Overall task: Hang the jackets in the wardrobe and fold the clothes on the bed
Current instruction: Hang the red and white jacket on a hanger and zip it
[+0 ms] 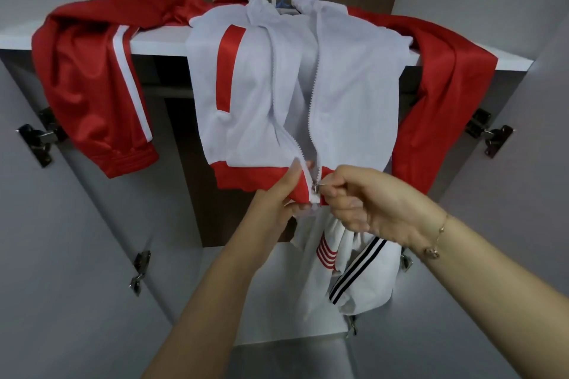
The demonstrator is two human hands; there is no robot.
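Red-and-white jacket [354, 77] hanging at open wardrobe front, sleeves flopping over white shelf [160, 41] left and right. Blue hanger [281, 3] barely peeking out at collar, mostly hidden. Left hand [284, 194] pinching left hem edge by zip, fingertips tucked behind fabric. Right hand [366, 203] pinching zipper pull [317, 186] at bottom, fingers curled tight. Zip gaping open above. Second white garment with black stripes [357, 274] hanging lower down, top hidden behind right hand. Door hinges [489, 134] showing on both sides.
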